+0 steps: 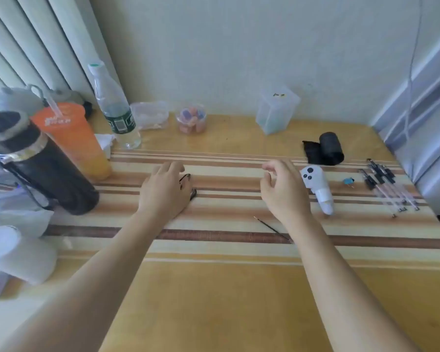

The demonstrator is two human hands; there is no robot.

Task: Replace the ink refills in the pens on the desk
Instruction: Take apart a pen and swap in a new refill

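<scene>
My left hand (163, 191) lies palm down on the striped mat, over dark pen parts (192, 193) that stick out at its thumb side. Whether its fingers grip them is hidden. My right hand (282, 189) hovers above the mat with loosely curled fingers and holds nothing. A thin black refill (272, 228) lies on the mat just below the right wrist. Several pens with clear pink barrels and black tops (386, 186) lie side by side at the desk's right edge.
A white controller (315, 189) and a small blue item (348, 181) lie right of my right hand. Behind are a black roll (328, 148), a clear box (277, 110) and a small jar (191, 119). A water bottle (114, 105), orange cup (71, 138) and black flask (36, 161) crowd the left.
</scene>
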